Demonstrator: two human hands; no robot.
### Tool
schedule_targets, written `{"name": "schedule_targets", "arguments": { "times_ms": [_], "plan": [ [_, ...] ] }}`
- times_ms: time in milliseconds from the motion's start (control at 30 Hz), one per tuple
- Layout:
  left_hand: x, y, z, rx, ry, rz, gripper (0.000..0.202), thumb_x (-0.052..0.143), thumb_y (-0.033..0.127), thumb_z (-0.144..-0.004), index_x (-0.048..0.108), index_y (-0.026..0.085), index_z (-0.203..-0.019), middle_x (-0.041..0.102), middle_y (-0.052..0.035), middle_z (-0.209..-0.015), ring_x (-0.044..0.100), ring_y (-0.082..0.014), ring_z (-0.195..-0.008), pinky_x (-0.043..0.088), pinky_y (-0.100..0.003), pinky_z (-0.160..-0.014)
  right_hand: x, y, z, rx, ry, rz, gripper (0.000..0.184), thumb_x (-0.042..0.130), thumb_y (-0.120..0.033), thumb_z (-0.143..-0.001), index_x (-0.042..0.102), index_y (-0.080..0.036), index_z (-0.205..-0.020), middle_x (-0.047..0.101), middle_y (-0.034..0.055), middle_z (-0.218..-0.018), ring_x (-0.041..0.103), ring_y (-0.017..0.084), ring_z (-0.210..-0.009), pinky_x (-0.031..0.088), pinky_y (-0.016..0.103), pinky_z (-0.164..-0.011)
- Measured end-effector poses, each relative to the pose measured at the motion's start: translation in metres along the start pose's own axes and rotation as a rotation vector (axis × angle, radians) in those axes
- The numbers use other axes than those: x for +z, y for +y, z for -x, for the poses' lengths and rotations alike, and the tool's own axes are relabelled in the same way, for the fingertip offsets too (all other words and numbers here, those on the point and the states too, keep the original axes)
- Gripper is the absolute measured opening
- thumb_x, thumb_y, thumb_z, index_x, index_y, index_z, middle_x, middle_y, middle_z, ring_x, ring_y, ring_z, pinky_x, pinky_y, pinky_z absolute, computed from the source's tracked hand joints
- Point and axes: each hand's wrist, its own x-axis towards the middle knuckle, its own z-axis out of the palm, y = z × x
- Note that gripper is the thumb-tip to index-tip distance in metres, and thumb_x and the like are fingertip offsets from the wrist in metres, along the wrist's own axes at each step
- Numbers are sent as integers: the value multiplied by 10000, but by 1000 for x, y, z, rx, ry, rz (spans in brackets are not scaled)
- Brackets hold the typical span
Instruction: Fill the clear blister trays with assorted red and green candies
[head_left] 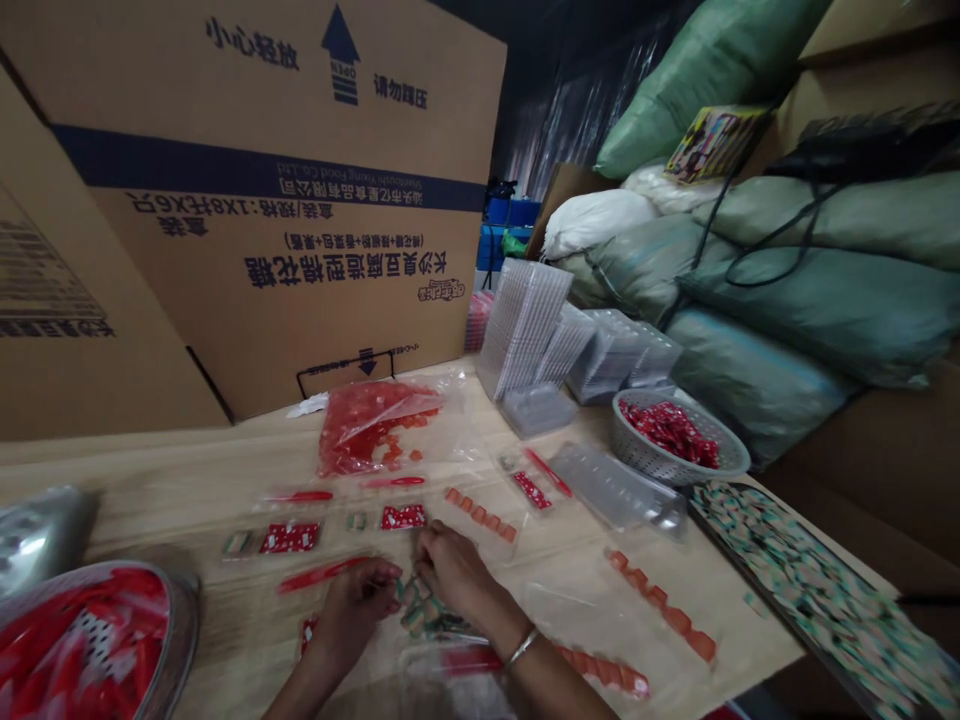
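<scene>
A small heap of green-and-beige pieces [424, 608] lies between my hands. My left hand [358, 602] is at its left edge, thumb and fingers pressed together; whatever they hold is too small to make out. My right hand [456, 568] reaches over the heap with curled fingertips, beside a clear tray holding a red dotted packet [403, 517]. Its grip is hidden. To the left, another clear tray carries a red dotted packet [291, 537] and a green-edged piece [238, 543]. A red plastic stick [319, 574] lies just behind my left hand.
A bag of orange-red pieces [375, 430] lies behind the trays. Orange candy rows [480, 515] are at right. A basket [634, 450] of red packets, stacked clear trays [521, 330] and a green-piece tray [825, 600] stand farther right. A large carton [300, 230] blocks the back.
</scene>
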Motion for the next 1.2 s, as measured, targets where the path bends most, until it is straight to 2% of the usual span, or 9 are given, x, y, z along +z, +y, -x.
{"name": "schedule_targets", "arguments": {
  "times_ms": [133,233,333,467,633,733,833,1033,1200],
  "plan": [
    [-2,2,0,13,19,12,210,729,321,-436,640,197,-579,592,54,-540,556,-138,-532,496,-278,-555,-5,-7,10,-26,-16,-140,215,546,12,-748,642,-175,-795,645,-3,-767,628,146,-751,447,218,-671],
    [-3,2,1,-16,-40,-5,231,754,356,-475,677,179,-602,657,17,-582,585,-148,-566,487,-271,-578,-1,-12,16,-29,-49,-252,218,560,14,-748,655,-179,-786,654,-38,-708,633,111,-684,441,170,-595],
    [-5,-2,2,-28,-98,-28,313,752,434,-532,731,167,-695,702,-19,-634,603,-160,-599,459,-257,-571,7,-12,15,-2,-29,-301,198,576,12,-735,648,-170,-760,666,-36,-714,648,115,-702,458,177,-611],
    [-10,-14,-1,20,-96,-39,301,793,407,-479,732,171,-656,681,-8,-585,585,-158,-580,446,-261,-573,13,-3,9,40,-25,-291,118,537,-79,-818,630,-151,-829,656,-19,-675,654,127,-616,476,203,-559],
    [-17,-22,-2,64,24,3,341,793,409,-488,708,190,-735,636,34,-587,587,-149,-560,485,-288,-598,15,0,13,10,-35,-151,133,583,-44,-739,629,-167,-723,671,41,-804,651,206,-825,479,301,-754],
    [-22,-19,2,84,39,19,323,784,402,-527,681,201,-759,653,33,-664,603,-143,-573,499,-286,-598,19,-6,19,-41,-77,-102,132,629,-46,-686,614,-176,-700,666,66,-889,617,243,-921,449,334,-836],
    [-25,-15,7,91,27,2,260,797,343,-509,674,182,-671,638,30,-592,570,-129,-514,437,-242,-513,18,-11,21,-62,-94,-119,150,594,-30,-702,613,-175,-736,661,63,-884,610,229,-890,443,333,-830],
    [-14,-3,13,87,7,6,192,794,305,-485,692,177,-586,589,46,-481,460,-97,-454,337,-210,-455,6,-19,19,7,-84,-325,163,547,-42,-773,624,-180,-814,638,-33,-704,614,122,-662,450,191,-595],
    [-4,11,22,52,-95,45,264,803,418,-503,731,194,-622,676,3,-578,580,-160,-597,451,-246,-572,15,-29,23,77,1,-402,147,571,-41,-740,651,-163,-762,659,-23,-700,618,114,-645,457,180,-586]
  ]
}}
